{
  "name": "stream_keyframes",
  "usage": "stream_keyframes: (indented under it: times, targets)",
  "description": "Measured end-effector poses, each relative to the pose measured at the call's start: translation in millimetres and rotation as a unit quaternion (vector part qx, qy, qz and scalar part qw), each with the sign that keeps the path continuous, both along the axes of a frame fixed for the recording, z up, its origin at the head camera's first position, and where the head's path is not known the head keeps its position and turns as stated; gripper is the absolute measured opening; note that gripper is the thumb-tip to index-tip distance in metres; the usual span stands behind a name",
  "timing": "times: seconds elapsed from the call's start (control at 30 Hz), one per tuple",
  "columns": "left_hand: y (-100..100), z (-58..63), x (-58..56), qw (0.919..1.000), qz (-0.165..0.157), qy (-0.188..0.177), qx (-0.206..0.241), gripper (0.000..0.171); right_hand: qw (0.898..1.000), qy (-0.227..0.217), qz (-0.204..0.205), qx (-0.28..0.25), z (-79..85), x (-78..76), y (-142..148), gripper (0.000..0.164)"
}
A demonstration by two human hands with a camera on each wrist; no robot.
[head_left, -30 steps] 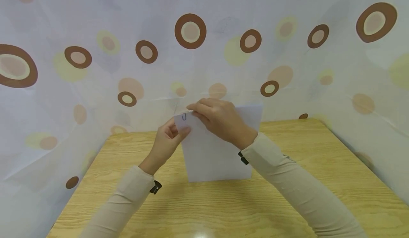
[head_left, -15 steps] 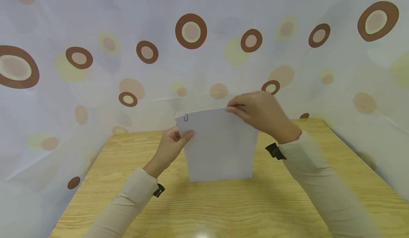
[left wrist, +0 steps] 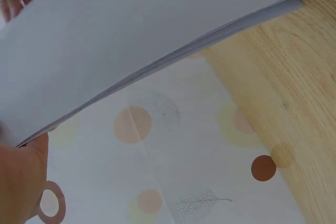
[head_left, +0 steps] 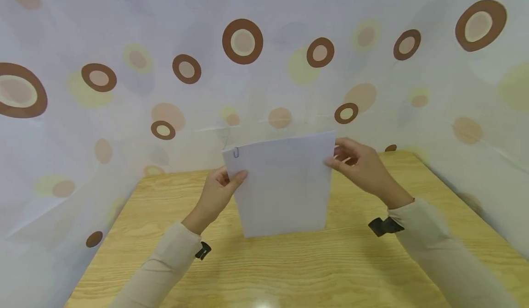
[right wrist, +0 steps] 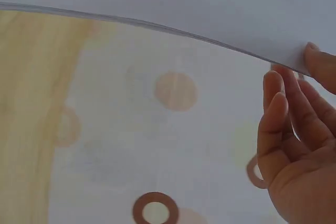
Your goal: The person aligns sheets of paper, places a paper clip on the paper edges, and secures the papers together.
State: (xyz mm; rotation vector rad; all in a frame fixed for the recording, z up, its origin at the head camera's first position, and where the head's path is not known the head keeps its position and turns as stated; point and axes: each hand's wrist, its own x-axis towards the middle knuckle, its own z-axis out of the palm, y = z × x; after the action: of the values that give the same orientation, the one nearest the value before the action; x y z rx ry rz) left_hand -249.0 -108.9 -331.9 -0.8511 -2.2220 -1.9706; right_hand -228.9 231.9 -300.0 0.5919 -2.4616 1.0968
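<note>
A thin stack of white paper sheets (head_left: pixel 285 193) stands upright, its lower edge at the table. Near its top left corner sits a blue paper clip (head_left: pixel 236 152). My left hand (head_left: pixel 214 197) pinches the left edge, thumb on the near face and fingers behind. At the right edge, my right hand (head_left: pixel 365 168) pinches the stack below the top corner, its thumb (right wrist: pixel 319 66) on the near face. Several layered edges of the paper stack (left wrist: pixel 131 35) show in the left wrist view, slightly parted toward the far end.
The stack stands over a light wood-grain table (head_left: pixel 264 266). White cloth (head_left: pixel 264 92) with brown, peach and yellow circles hangs behind and at both sides. A dark strap (head_left: pixel 385 226) is at the right wrist and another black strap (head_left: pixel 203 250) at the left.
My right hand has slid from beside the clip along the top edge to the right edge, where it now pinches the paper. The left hand keeps its hold on the left edge.
</note>
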Motion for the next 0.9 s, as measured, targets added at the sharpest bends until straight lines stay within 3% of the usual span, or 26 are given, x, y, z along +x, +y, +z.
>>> stream_keyframes:
  times: [0.1,0.2,0.4,0.63,0.9]
  targets:
    - [-2,-2.3,0.2,1.0,-0.004,0.001,-0.005,0.035,0.999,-0.021,0.02,0.039,-26.9,-1.4,1,0.015]
    - [-6,-9.2,0.6,0.9997,-0.004,-0.012,-0.02,0.036,0.996,-0.051,0.049,0.05,-50.2,-0.9,0,0.019]
    - [-20,-37.3,2.9,0.9951,0.004,-0.061,-0.077,0.038,0.992,-0.088,0.066,0.059,-82.3,1.8,1,0.019]
    - [-31,-66.7,3.3,0.9819,-0.004,-0.089,-0.167,0.036,0.99,-0.096,0.071,0.07,-98.2,-0.7,4,0.019]
    - [-28,-76.9,1.0,0.9757,-0.003,-0.065,-0.209,0.029,0.989,-0.094,0.086,0.074,-105.7,-2.5,1,0.017]
